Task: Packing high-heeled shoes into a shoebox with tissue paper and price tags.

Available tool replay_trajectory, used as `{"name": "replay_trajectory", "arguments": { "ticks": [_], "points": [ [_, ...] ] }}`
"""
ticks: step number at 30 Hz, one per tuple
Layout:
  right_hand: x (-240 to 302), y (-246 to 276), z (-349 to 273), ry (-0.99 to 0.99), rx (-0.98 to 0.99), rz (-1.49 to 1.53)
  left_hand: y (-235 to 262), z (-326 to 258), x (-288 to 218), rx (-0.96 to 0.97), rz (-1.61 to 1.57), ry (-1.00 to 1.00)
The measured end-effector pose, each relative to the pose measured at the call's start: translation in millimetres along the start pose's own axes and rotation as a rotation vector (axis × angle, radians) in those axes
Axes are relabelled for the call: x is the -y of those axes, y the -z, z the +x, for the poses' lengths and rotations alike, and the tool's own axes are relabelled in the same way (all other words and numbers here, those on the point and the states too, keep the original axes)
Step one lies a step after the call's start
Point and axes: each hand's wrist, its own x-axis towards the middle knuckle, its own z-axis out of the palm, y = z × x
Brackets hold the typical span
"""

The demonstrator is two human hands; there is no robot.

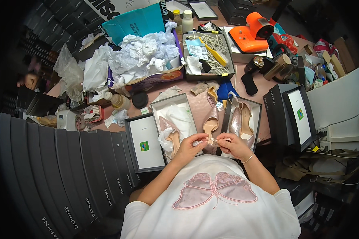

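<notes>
Head view — left hand [188, 145], right hand [232, 145] pinch shoe strap [212, 140].

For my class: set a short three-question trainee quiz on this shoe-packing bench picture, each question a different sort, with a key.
1. True or false: both hands pinch one small pale item between their fingers.
2. Which wrist wears a bangle? A left, B right.
3. Fill in: the handheld device at the far edge is coloured ____.

Key:
1. True: left hand and right hand meet on the small item.
2. B: bangle.
3. Orange: device.
</notes>
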Motion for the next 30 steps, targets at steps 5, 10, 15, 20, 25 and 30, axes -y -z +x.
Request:
{"name": "replay_trajectory", "arguments": {
  "ticks": [5, 10, 15, 20, 25, 30],
  "points": [
    [0.1, -10.4, 2.3, 0.024, 0.011, -0.075, -1.9, -6.2, -1.9, -0.003, -0.083, -0.065],
    [-4.4, -8.6, 2.2, 0.024, 0.008, -0.032, -9.1, -13.3, -6.6, -0.078, -0.026, -0.14],
    [-3.5, -10.4, 2.8, 0.012, 0.015, -0.023, -15.8, -16.8, -14.8, -0.104, -0.001, -0.125],
    [-0.1, -12.1, 0.9, 0.011, -0.026, -0.002, -12.3, -15.8, -10.9, -0.107, -0.074, -0.074],
    [4.9, -15.0, 1.5, 0.034, -0.031, -0.084, -10.3, -16.8, -10.7, -0.117, -0.14, -0.047],
    [9.1, -22.4, -0.5, 0.064, -0.054, -0.162, -10.4, -16.3, -8.1, -0.158, 0.11, -0.228]
  ]
}}
